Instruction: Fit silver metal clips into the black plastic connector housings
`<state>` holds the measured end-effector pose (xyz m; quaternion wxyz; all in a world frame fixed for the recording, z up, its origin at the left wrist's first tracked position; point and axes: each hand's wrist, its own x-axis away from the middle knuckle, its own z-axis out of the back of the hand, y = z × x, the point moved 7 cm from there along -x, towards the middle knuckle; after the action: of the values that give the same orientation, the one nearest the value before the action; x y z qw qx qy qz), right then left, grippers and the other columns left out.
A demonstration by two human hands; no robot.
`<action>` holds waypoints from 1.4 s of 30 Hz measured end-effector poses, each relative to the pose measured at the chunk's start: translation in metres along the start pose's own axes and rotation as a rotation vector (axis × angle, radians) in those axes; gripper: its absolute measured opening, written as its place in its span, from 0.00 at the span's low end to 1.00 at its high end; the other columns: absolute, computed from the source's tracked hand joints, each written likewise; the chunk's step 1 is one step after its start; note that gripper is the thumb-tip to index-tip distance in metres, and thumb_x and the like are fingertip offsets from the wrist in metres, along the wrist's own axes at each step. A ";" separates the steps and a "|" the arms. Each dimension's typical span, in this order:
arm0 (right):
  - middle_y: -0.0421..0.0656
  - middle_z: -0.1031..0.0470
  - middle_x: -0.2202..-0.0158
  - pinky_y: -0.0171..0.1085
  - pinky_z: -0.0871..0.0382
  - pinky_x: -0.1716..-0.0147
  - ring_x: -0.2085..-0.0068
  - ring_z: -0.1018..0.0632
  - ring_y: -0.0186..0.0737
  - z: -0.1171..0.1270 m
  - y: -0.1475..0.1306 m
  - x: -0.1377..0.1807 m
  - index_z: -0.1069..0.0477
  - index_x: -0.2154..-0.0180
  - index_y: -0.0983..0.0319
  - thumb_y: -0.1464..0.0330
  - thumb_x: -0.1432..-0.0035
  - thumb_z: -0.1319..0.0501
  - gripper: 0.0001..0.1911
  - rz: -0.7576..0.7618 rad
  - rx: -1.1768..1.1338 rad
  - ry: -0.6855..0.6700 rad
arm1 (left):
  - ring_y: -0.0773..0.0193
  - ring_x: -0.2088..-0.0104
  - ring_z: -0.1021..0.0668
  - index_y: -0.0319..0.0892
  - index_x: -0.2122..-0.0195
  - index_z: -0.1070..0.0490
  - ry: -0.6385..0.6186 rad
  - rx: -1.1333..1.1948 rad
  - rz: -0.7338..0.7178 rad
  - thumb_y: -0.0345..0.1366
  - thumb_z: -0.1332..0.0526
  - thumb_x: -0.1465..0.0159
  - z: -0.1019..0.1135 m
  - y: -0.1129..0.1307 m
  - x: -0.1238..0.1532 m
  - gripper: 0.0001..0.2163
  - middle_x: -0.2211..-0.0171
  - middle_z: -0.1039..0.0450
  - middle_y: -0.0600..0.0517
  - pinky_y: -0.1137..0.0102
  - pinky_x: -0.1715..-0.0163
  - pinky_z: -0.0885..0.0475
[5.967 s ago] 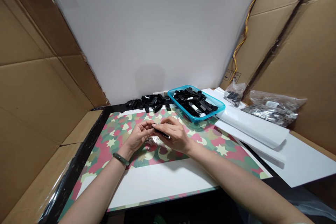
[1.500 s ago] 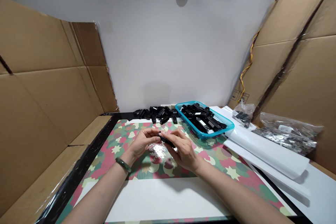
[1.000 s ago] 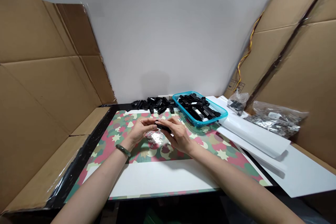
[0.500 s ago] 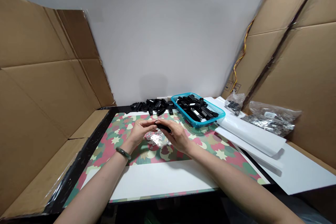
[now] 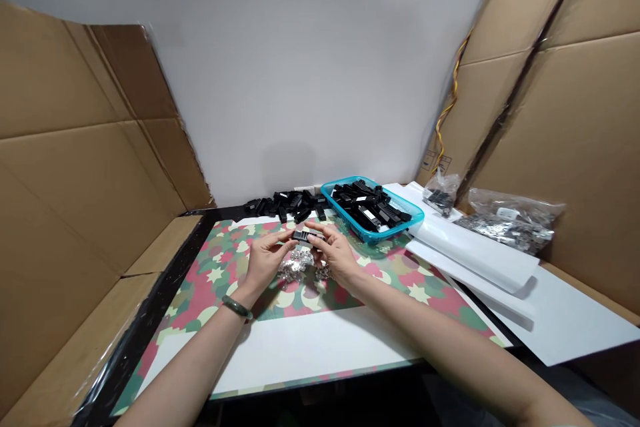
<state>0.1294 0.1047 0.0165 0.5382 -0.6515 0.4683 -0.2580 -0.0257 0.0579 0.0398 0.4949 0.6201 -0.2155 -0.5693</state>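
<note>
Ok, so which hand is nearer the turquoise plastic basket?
Right. The right hand is just in front of the turquoise plastic basket, not touching it. The left hand is farther away, on the right hand's far side, and both hold a black plastic connector.

Your single camera sits on your head and faces forward and down, close over your left hand (image 5: 267, 260) and right hand (image 5: 340, 260) on the camouflage mat (image 5: 215, 280). Its wide frame reaches from the white wall (image 5: 300, 80) at top to your forearms (image 5: 185, 360) along the bottom edge.
</note>
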 end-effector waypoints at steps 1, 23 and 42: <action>0.35 0.34 0.78 0.31 0.44 0.84 0.81 0.36 0.29 0.001 0.005 -0.001 0.27 0.48 0.61 0.57 0.51 0.29 0.29 -0.049 -0.050 0.009 | 0.52 0.59 0.18 0.42 0.61 0.18 -0.003 -0.074 -0.083 0.39 0.31 0.44 0.000 0.005 0.001 0.11 0.60 0.17 0.45 0.59 0.58 0.22; 0.34 0.31 0.78 0.28 0.42 0.84 0.81 0.35 0.26 -0.002 0.036 -0.004 0.26 0.57 0.65 0.69 0.55 0.27 0.22 -0.300 -0.445 0.095 | 0.58 0.71 0.22 0.40 0.71 0.22 0.040 0.072 0.187 0.50 0.35 0.43 -0.013 -0.021 0.006 0.16 0.73 0.22 0.48 0.68 0.69 0.27; 0.37 0.27 0.74 0.28 0.38 0.82 0.81 0.36 0.25 0.001 0.032 -0.003 0.24 0.65 0.63 0.68 0.54 0.27 0.13 -0.363 -0.483 0.156 | 0.66 0.79 0.25 0.37 0.73 0.24 0.055 0.384 0.432 0.53 0.29 0.51 -0.020 -0.038 0.013 0.20 0.82 0.31 0.55 0.71 0.76 0.28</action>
<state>0.1182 0.1088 -0.0138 0.2756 -0.8118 0.4319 -0.2802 -0.0153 0.0702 -0.0023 0.4839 0.6575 -0.4328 -0.3824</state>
